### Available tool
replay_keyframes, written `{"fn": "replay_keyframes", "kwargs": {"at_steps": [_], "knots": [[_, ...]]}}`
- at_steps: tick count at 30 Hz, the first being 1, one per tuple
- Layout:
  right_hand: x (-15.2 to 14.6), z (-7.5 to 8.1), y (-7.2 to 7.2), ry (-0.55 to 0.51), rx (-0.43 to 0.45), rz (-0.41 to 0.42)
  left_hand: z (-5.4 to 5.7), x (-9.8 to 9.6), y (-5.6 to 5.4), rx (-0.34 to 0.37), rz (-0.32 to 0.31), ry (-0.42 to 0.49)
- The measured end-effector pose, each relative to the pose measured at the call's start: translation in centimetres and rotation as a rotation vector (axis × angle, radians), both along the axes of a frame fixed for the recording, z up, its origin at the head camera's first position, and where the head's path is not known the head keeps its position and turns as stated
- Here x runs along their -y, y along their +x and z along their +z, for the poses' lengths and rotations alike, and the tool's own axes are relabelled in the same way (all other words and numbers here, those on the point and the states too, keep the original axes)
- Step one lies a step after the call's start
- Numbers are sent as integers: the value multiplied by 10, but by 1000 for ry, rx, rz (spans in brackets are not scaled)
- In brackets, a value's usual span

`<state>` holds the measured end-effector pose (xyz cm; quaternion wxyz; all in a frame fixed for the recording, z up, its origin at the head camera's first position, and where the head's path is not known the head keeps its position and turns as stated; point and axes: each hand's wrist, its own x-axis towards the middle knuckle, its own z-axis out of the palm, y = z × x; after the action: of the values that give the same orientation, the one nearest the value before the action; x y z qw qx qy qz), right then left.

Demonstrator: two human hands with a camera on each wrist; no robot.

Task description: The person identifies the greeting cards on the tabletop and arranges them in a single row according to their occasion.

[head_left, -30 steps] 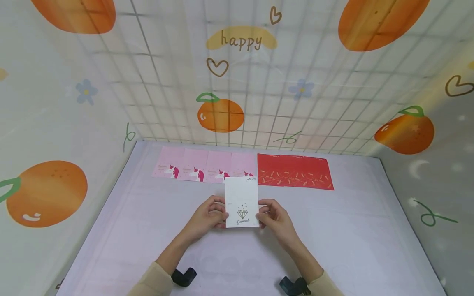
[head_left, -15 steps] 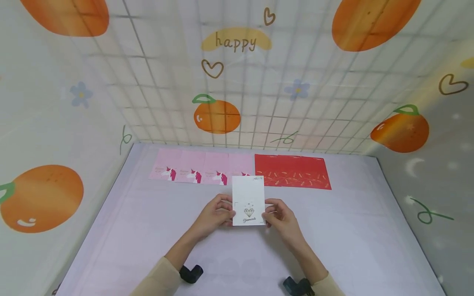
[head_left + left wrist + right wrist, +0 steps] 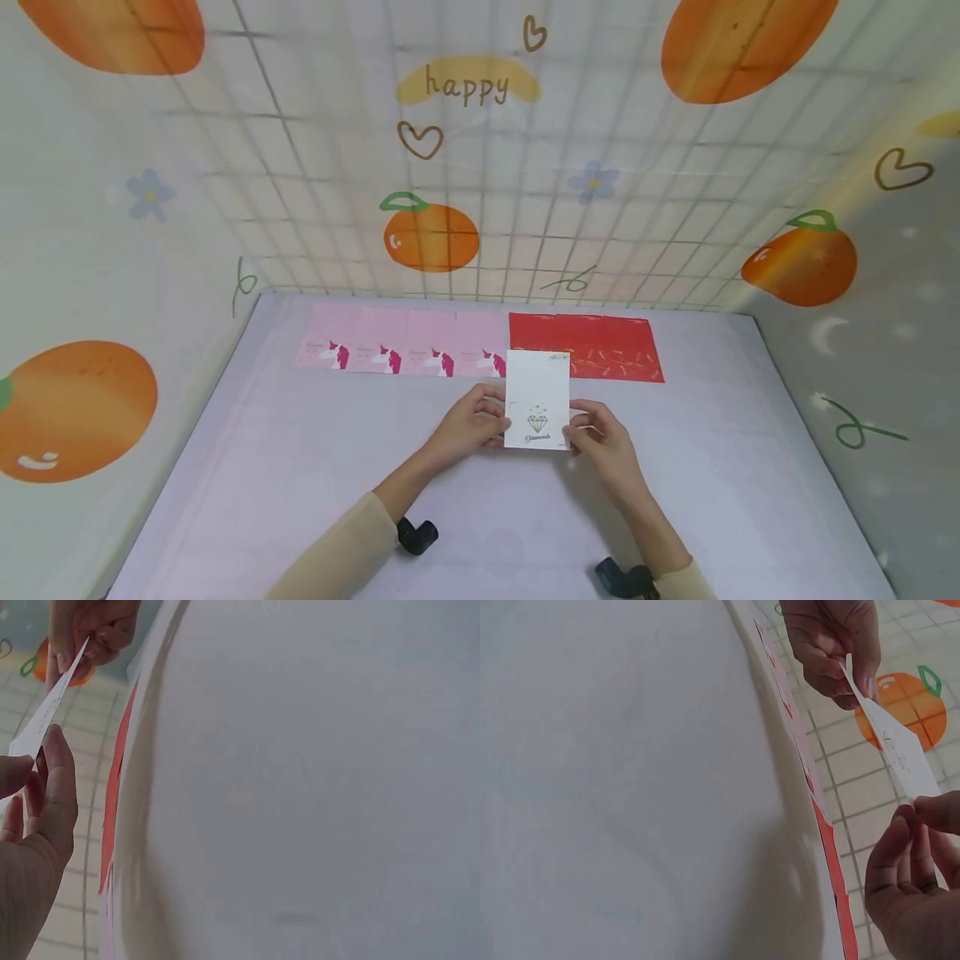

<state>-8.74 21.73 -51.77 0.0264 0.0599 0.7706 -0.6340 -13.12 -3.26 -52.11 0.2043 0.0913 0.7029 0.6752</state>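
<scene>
I hold a white card [image 3: 537, 398] with a diamond drawing upright between both hands, just above the table. My left hand [image 3: 489, 417] pinches its lower left edge and my right hand [image 3: 582, 425] pinches its lower right edge. The card's top overlaps the seam between a row of pink unicorn cards [image 3: 405, 350] and a row of red cards [image 3: 592, 348]. In the left wrist view the card [image 3: 46, 716] shows edge-on between my left hand [image 3: 37, 817] and right hand [image 3: 94, 630]. The right wrist view shows the card [image 3: 894, 746] between my right hand [image 3: 911, 862] and left hand [image 3: 832, 645].
The pale table [image 3: 300, 467] is walled on three sides by a wire grid backed with orange-print sheeting [image 3: 431, 237]. The pink and red cards lie flat along the far edge. Black wrist mounts [image 3: 416, 535] sit on both forearms.
Both hands have carried the white card to the right, from in front of the last pink card to the seam with the red cards. The grip is unchanged.
</scene>
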Motion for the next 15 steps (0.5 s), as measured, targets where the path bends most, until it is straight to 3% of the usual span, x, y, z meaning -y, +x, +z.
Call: {"fn": "replay_keyframes", "kwargs": {"at_steps": [10,15], "knots": [[-24,-2,1,36,-10,-31,-5,-29,-10,6,-13,-1],[-37,-2,2,59,32,-57,-7,-44,-13,27,-24,0]]}}
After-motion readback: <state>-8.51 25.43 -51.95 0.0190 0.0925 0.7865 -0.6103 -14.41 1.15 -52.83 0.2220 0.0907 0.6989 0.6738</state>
